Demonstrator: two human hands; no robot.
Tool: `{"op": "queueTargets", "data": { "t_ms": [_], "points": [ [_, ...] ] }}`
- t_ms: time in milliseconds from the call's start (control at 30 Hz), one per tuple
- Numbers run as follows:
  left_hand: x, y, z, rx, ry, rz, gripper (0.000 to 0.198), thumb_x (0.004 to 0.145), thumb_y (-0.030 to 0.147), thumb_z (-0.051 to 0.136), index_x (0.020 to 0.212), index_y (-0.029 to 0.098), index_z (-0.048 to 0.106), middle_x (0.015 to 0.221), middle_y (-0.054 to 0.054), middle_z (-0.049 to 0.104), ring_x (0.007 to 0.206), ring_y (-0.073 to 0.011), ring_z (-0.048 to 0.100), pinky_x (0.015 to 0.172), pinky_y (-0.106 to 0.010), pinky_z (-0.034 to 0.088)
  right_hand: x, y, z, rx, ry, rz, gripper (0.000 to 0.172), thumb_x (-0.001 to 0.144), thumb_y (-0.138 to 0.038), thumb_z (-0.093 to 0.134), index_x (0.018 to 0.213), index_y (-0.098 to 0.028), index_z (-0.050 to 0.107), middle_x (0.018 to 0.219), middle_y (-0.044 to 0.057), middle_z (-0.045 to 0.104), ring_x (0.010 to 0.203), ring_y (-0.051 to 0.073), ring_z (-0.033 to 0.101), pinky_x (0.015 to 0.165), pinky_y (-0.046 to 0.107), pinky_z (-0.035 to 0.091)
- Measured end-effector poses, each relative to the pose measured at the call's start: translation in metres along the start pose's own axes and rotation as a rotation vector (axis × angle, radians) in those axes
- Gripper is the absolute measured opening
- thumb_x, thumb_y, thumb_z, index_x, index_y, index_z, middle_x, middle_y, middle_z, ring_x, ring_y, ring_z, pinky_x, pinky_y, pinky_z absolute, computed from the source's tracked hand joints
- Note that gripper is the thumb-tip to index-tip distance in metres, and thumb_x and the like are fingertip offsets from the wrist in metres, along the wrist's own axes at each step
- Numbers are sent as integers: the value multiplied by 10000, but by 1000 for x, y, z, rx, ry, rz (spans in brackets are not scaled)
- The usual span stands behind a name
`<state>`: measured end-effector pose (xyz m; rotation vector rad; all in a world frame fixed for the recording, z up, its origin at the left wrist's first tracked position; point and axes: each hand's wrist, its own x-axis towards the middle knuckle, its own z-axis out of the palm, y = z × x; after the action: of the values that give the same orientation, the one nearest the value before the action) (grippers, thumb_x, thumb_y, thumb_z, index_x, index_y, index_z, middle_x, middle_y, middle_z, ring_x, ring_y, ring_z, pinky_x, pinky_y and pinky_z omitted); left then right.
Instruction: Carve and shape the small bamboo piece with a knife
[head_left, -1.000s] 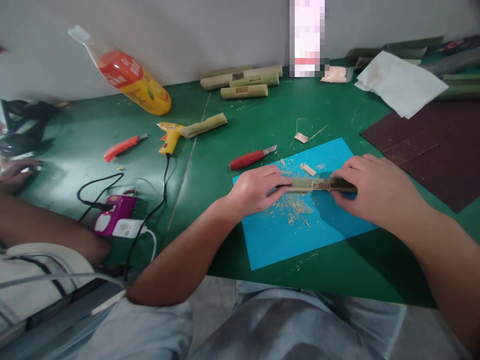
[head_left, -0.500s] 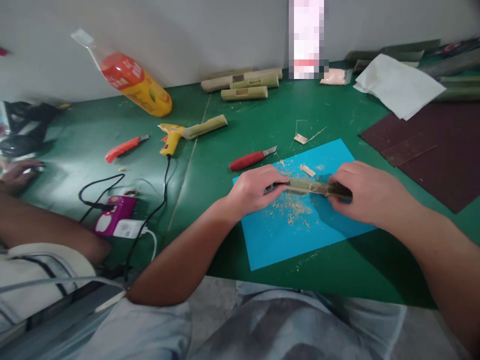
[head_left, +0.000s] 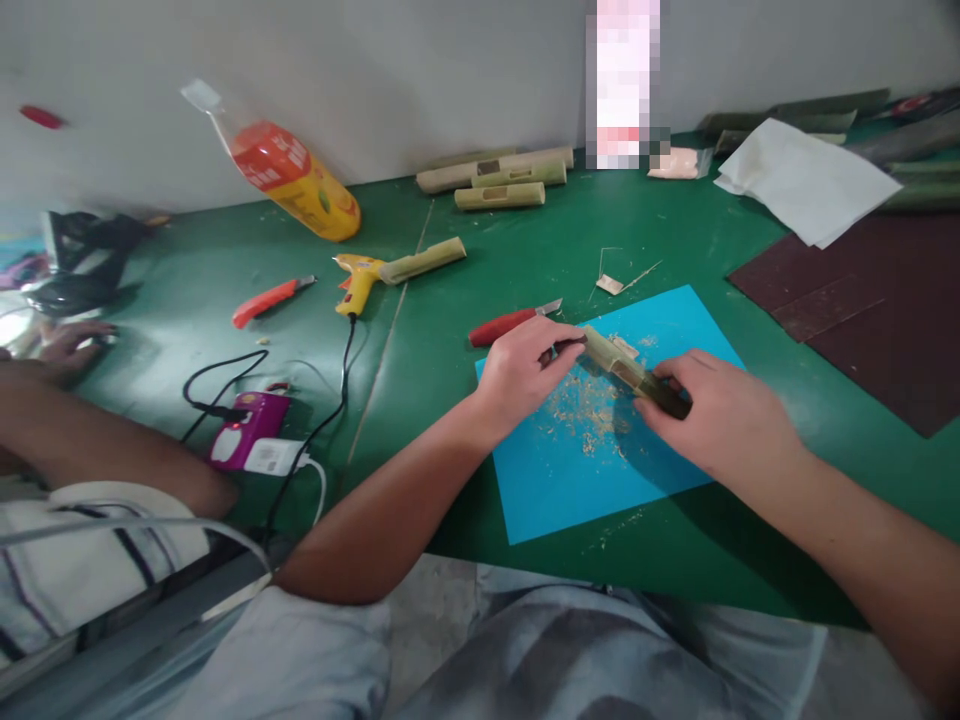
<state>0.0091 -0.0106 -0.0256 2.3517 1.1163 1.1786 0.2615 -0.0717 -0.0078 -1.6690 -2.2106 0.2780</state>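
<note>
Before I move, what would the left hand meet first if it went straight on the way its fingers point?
Most likely the bamboo piece: the left hand's fingertips appear right at its end, though depth there is unclear. The right hand grips its other end.

- Left forearm (head_left: 390, 500) is extended obliquely upward from lower left.
- Left hand (head_left: 517, 372) is held back upward, thumb and fingers brought together in a pinch, directed toward the right hand (head_left: 724, 412).
- Right forearm (head_left: 862, 530) is angled in from lower right.
- Right-hand fingers are curled, thumb opposed.
- Hands are held apart.
</note>
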Motion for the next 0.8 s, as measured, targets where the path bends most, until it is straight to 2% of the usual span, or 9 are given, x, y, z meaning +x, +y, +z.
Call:
{"op": "queueTargets", "data": {
  "t_ms": [133, 400, 500, 600, 800],
  "points": [
    [1, -2, 2, -6, -8, -8, 127, 1000, 226, 724, 1083, 158, 792, 960, -62, 804, 786, -138, 708, 761, -292, 588, -2, -4, 0, 0, 5, -17, 138, 928, -387, 701, 899, -261, 653, 918, 79, 738, 776, 259, 681, 602, 380, 436],
    [-2, -6, 6, 25, -26, -15, 127, 992, 228, 722, 1069, 162, 798, 923, -56, 792, 752, -132, 696, 709, -271, 578, -6, -10, 8, 39, -3, -62, 162, 924, -341, 686, 1060, -255, 691, 950, 75, 770, 821, 265, 712, 624, 377, 474],
    [-5, -1, 9, 43, -47, 40, 103, 995, 220, 722, 1042, 167, 797, 874, -45, 782, 751, -135, 709, 707, -266, 582, -6, -12, 10, 38, 3, -72, 115, 937, -323, 658, 1014, -250, 704, 942, 82, 772, 808, 261, 712, 607, 369, 460],
    [-8, 5, 13, 50, -101, 131, 102, 1016, 206, 697, 1056, 168, 782, 927, -55, 802, 841, -155, 747, 769, -277, 607, -6, -15, 11, 26, -30, -58, 104, 946, -311, 635, 950, -235, 705, 908, 88, 760, 771, 258, 703, 583, 373, 432],
    [-7, 4, 13, 82, -76, 165, 100, 1015, 170, 682, 1040, 132, 771, 912, -80, 791, 832, -168, 739, 756, -286, 606, -6, -16, 11, 38, -39, -64, 147, 974, -326, 590, 952, -231, 699, 897, 86, 749, 770, 249, 694, 601, 366, 419]
  ]
}}
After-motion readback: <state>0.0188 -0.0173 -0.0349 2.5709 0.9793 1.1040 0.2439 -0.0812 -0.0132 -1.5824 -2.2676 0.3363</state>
